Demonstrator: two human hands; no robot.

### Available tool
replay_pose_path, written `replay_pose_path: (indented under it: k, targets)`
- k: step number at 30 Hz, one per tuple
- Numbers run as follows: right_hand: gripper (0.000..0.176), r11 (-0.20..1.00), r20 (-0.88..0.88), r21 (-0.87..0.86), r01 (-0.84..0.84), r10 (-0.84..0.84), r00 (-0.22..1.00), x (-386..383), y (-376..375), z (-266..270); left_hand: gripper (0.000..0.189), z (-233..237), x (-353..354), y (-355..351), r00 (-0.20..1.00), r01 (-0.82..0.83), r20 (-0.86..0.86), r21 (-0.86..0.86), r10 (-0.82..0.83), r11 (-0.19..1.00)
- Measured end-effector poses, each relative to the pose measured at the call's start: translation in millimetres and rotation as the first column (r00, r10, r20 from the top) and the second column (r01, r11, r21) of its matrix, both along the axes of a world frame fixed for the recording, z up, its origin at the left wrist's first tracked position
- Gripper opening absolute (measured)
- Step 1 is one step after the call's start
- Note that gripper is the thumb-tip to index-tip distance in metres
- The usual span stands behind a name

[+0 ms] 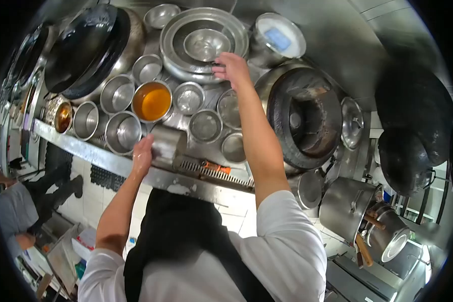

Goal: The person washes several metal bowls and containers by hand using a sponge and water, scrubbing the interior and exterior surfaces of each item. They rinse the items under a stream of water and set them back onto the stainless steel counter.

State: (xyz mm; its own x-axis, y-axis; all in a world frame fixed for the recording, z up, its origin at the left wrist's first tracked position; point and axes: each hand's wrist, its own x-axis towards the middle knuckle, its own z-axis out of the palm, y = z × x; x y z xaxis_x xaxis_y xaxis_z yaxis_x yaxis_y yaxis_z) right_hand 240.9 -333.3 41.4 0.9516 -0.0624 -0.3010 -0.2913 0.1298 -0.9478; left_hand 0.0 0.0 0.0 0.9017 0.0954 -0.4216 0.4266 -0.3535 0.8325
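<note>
Taking the middle of the view as the clock's centre, we have our left hand (143, 153) at 9 o'clock, its fingers closed on the left end of a metal pot (170, 145) that is tipped onto its side just above the slotted drain (191, 165); how far the fingers wrap around it we cannot tell. Our right hand (230, 68) is at 12 o'clock, stretched across the counter with its fingers loosely bent and a little apart, at the right edge of a small bowl (206, 44) that sits inside a wide pan (205, 14). The thumb is hidden, so we cannot tell whether the rim is pinched or merely met. A pot of orange liquid (156, 103) stands at 10 o'clock, and the burner (282, 118) is at 2 to 3 o'clock. We judge the step in hand to be two-handed handling of vessels: tipping the pot on the left while reaching for the bowl. From here, we think, the next move calls for a secure pinch on the bowl's rim and a steady left wrist, with the pot kept from knocking the upright metal cup (123, 133) beside it, towards 9 o'clock.
</note>
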Motion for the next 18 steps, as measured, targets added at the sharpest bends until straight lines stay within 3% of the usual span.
replay_pose_path:
  k: [2, 4, 5, 6, 8, 9, 11, 13, 16, 18]
  targets:
    - [0.034, 0.923, 0.317, -0.31, 0.229, -0.127, 0.94, 3, -19, -3, 0.031, 0, -10, 9, 0.965, -0.258, -0.127, -0.266, 0.231, 0.929]
    - [0.03, 0.635, 0.643, -0.558, 0.534, -0.076, 0.763, 33, -70, 35, 0.031, -6, 6, -17, 0.888, -0.461, -0.314, -0.588, 0.337, 0.664]
    - [0.029, 0.492, 0.594, -0.669, 0.558, -0.098, 0.799, 37, -79, 57, 0.031, -3, 4, -16, 0.865, -0.501, -0.346, -0.592, 0.363, 0.631]
    - [0.03, 0.365, 0.746, -0.61, 0.704, -0.035, 0.665, 52, -94, 53, 0.031, 1, 2, -17, 0.84, -0.542, -0.376, -0.592, 0.39, 0.596]
    - [0.04, 0.323, 0.632, -0.728, 0.605, -0.028, 0.775, 88, -132, 46, 0.035, -6, -2, -13, 0.803, -0.595, -0.4, -0.594, 0.442, 0.542]
    - [0.054, 0.174, 0.479, -0.864, 0.473, -0.012, 0.878, 109, -151, 33, 0.034, -6, -3, -12, 0.805, -0.591, -0.389, -0.596, 0.449, 0.543]
    - [0.087, 0.111, 0.071, -0.99, 0.082, -0.097, 0.993, 133, -166, 29, 0.034, -3, -4, -14, 0.806, -0.587, -0.366, -0.597, 0.465, 0.547]
    - [0.09, 0.066, -0.09, -0.994, -0.082, -0.131, 0.987, 143, -165, 25, 0.036, 4, -5, -14, 0.814, -0.58, -0.4, -0.603, 0.422, 0.547]
    - [0.085, 0.187, -0.191, -0.967, -0.172, -0.089, 0.978, 165, -179, 5, 0.042, 17, -8, -14, 0.822, -0.569, -0.419, -0.59, 0.386, 0.573]
    - [0.08, 0.12, -0.217, -0.966, -0.229, 0.106, 0.97, 205, -215, -37, 0.042, 16, -7, -13, 0.834, -0.551, -0.387, -0.585, 0.392, 0.595]
